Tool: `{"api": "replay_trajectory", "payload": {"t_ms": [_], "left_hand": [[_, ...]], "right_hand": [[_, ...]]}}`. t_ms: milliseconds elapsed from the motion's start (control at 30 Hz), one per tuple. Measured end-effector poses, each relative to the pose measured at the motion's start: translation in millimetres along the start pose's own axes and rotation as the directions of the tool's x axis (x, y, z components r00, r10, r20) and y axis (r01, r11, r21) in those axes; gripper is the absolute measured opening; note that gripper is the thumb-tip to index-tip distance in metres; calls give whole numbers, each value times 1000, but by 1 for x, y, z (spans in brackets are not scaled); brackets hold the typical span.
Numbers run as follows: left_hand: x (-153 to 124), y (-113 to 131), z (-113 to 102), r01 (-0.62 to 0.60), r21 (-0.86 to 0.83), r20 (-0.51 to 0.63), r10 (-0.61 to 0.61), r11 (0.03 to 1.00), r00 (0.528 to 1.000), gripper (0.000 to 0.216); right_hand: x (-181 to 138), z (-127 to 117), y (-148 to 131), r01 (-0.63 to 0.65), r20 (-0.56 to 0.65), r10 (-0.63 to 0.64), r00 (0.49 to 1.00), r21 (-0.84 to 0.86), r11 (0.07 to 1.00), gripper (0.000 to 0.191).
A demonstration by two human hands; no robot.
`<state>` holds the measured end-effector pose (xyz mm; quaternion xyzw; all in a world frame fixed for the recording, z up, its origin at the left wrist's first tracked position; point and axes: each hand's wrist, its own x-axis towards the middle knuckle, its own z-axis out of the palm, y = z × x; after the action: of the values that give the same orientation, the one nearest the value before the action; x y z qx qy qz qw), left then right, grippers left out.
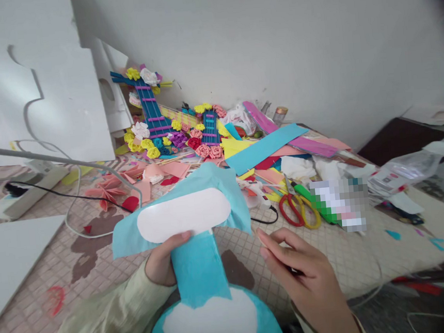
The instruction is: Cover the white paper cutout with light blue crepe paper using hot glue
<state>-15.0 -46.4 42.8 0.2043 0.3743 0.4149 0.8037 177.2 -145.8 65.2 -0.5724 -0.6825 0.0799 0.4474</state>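
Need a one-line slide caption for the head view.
Left hand holds a blue-and-white cutout by its neck, right hand beside it, with scissors and paper flowers beyond.

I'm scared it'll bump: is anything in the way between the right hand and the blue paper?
No, nothing visible. Only open space shows between the right hand and the blue paper; the scissors lie farther back.
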Motion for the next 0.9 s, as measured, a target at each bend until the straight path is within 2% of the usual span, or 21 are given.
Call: {"api": "replay_trajectory", "payload": {"t_ms": [133, 233, 400, 600, 733, 900], "left_hand": [[1, 1, -1, -2, -9, 7, 2, 1000, 1000, 40], [1, 2, -1, 9, 0, 22, -9, 1000, 1000, 29], [1, 3, 1, 26, -9, 17, -26, 1000, 1000, 20], [0, 5, 0, 33, -14, 104, -31, 999, 994, 9], [0, 6, 3, -3, -38, 82, 6, 999, 997, 11], [3, 6, 3, -11, -73, -2, 11, 997, 1000, 15]], "right_hand": [[-3, 9, -3, 40, -21, -41, 999, -21, 999, 40], [-1, 10, -6, 35, -6, -35, 999, 13, 999, 39], [4, -3, -4, -44, -4, 44, 999, 16, 999, 32], [7, -12, -6, -11, -21, 10, 1000, -60, 998, 33], [12, -3, -17, 94, -38, -102, 994, -172, 981, 36], [9, 12, -24, 174, -23, -202, 979, -413, 894, 40]]}}
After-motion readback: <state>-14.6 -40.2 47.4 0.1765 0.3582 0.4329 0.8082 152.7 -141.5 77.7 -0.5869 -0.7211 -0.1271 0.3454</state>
